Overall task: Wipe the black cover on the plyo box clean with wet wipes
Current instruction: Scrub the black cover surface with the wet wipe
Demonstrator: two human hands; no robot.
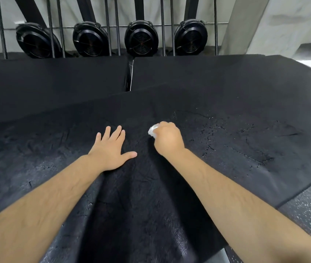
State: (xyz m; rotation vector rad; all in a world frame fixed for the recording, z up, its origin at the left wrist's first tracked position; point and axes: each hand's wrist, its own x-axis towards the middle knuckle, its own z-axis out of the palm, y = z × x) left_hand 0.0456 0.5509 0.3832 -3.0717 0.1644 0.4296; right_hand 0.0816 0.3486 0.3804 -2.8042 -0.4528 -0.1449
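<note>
both hands are down on the black cover (226,152), which lies spread over the plyo box right in front of the person and fills most of the view. the left hand (113,149) lies flat with straight, spread fingers, holding nothing, just pinning the cover. the right hand (168,138) is fisted round a balled white wet wipe (153,131), pressing it onto the cover near the middle. droplets and a damp sheen show to the right of the fist; the patch under and left of the flat hand looks duller, probably still to do. to wipe well, keep the flat hand bracing so the cover does not bunch, open the wad for more contact, and work in overlapping strokes toward the dry side.
</note>
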